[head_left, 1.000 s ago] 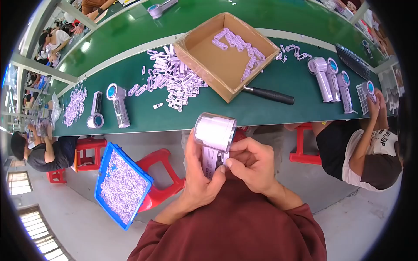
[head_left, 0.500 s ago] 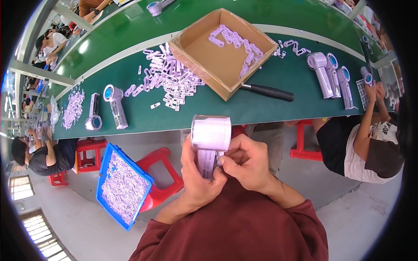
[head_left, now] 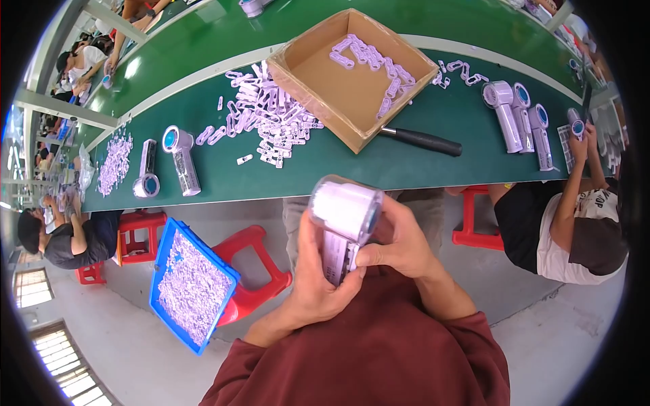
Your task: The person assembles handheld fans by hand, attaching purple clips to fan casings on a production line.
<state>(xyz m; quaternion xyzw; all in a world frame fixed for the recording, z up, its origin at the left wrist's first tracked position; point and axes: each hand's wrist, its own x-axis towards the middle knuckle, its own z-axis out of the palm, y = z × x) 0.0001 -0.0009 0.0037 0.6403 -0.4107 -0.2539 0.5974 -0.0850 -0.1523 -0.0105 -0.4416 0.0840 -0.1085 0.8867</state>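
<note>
On our green bench (head_left: 230, 178) sits a cardboard box (head_left: 325, 84), a heap of lilac clips (head_left: 274, 118) at its left and a black-handled tool (head_left: 426, 141) at its right. Left of the heap we see two fans (head_left: 185, 169), then a scatter of bits (head_left: 114, 166); right of the tool lie three more fans (head_left: 506, 125).
</note>
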